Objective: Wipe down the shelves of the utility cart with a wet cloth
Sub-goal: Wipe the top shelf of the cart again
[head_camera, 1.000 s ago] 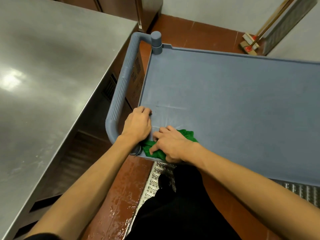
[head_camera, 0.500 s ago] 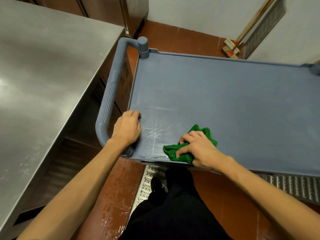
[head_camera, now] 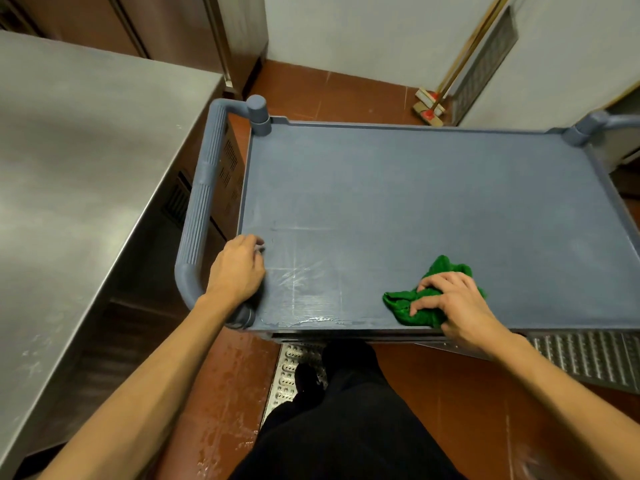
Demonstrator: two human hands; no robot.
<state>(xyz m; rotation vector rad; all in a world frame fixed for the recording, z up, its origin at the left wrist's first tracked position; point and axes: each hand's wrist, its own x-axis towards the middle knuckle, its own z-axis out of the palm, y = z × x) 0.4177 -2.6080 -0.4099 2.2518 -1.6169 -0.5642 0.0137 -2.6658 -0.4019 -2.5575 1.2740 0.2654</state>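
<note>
Cloth (head_camera: 420, 311), lower right of frame, on cart's top shelf (head_camera: 415, 202): soft, limp, likely light; we bunch it under right hand (head_camera: 457, 303), fingers curled into folds. Left hand (head_camera: 237, 271) grips shelf rim, left of centre.

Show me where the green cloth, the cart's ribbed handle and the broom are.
green cloth (head_camera: 403, 306): head view, on the bunched part left of the fingers.
cart handle (head_camera: 201, 216): head view, on the middle of the ribbed grip.
broom (head_camera: 427, 109): head view, on its head, on the floor by the wall.
</note>
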